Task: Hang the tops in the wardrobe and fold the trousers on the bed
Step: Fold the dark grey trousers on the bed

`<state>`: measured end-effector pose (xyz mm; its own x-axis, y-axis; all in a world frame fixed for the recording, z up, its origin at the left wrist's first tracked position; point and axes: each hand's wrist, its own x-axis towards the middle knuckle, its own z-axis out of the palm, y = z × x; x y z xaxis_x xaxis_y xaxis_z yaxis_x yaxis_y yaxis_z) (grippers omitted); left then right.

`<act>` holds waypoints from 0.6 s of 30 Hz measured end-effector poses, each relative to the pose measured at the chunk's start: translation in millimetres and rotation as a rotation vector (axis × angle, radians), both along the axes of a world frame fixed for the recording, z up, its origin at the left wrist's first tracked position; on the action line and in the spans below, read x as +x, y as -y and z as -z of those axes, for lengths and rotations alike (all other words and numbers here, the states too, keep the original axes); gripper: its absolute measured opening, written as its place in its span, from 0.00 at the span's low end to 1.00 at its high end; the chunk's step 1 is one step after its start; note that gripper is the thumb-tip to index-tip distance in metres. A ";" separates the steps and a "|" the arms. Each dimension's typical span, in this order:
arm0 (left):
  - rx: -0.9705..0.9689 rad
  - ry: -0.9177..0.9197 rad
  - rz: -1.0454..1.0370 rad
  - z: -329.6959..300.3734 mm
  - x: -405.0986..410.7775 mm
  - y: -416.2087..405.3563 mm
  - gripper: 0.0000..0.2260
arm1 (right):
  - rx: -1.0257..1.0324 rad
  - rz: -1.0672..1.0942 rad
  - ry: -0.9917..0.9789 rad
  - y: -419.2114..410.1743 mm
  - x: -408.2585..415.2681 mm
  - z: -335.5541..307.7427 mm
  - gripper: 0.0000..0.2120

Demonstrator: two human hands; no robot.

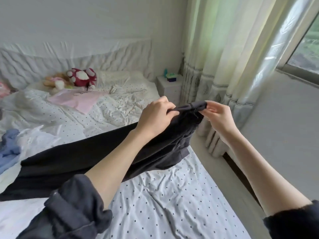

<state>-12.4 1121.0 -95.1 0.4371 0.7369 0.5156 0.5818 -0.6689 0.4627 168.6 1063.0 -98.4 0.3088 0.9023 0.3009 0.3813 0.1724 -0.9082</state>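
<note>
Black soft-fabric trousers [82, 163] held up at waistband end, above right edge of bed with white black-dotted sheet [164, 200]. Legs trailing left across mattress, lying on sheet. Left hand [155, 116] gripping waistband from above, fingers curled round cloth edge. Right hand [217, 116] pinching other side of waistband between thumb and fingertips, remaining fingers loosely bent. Waistband stretched between both hands. Dark grey rolled sleeves on both forearms.

On bed, further back: flat pink garment [77, 100], crumpled pale blue garment [10, 144] at left edge, well apart from trousers. Red and white spotted plush toy [82, 77] beside a tan plush toy [55, 81] near white padded headboard [69, 59]. White bedside cabinet [170, 85] right of bed, carrying small green and blue items, too small to identify. Pale green-white curtain [215, 66] hanging beside window [307, 45].
</note>
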 end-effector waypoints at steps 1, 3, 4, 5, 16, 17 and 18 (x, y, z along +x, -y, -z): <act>-0.003 0.017 0.022 -1.8 23.2 0.2 0.10 | 0.019 0.032 -0.011 2.3 19.4 -3.2 0.15; -0.032 0.037 0.058 1.5 52.8 1.3 0.09 | 0.031 0.070 -0.023 6.6 45.6 -2.3 0.18; -0.073 0.030 0.074 9.8 63.6 1.1 0.09 | 0.011 0.079 -0.014 10.3 55.6 3.4 0.19; -0.120 0.010 0.083 20.6 67.3 2.1 0.08 | -0.021 0.071 -0.013 13.9 60.1 12.7 0.20; -0.843 -0.596 0.315 241.4 32.5 51.8 0.12 | -1.269 -0.117 0.325 108.1 91.6 268.0 0.05; -0.835 -0.634 0.300 252.5 23.3 45.3 0.13 | -1.363 -0.166 0.342 110.6 90.8 278.3 0.03; -0.823 -0.685 0.282 265.1 12.8 39.7 0.15 | -1.415 -0.169 0.356 111.7 90.1 290.3 0.11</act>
<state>0.4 1081.3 -360.2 0.6492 0.5724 -0.5009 0.7596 -0.4541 0.4656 258.7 951.3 -388.7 0.2727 0.5200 -0.8095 0.6824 -0.6976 -0.2183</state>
